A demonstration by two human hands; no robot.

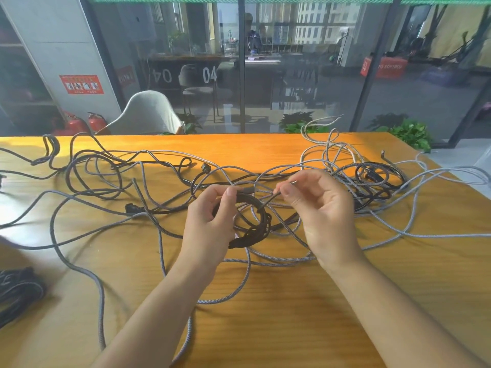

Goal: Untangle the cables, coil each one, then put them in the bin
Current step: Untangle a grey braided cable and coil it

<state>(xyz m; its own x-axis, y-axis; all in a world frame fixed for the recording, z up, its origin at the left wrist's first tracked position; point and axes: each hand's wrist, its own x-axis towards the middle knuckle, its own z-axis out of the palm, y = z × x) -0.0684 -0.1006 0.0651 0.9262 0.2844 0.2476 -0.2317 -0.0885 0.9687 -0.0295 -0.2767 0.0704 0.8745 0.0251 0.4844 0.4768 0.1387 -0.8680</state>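
L hand (210, 221) grips black coil (249, 224); R hand (321, 208) pinches its end.

loose cables (111, 181) sprawl across table (292, 314)

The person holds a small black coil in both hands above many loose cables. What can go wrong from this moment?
1. The left hand grips the black coil while the right hand pinches only its thin end; if that end slips, the loops may spring open.
2. Grey braided cables lie right under the coil, so one could get caught in it.
3. No bin shows in this view, and another black bundle sits at the table's left edge, where it might slide off.
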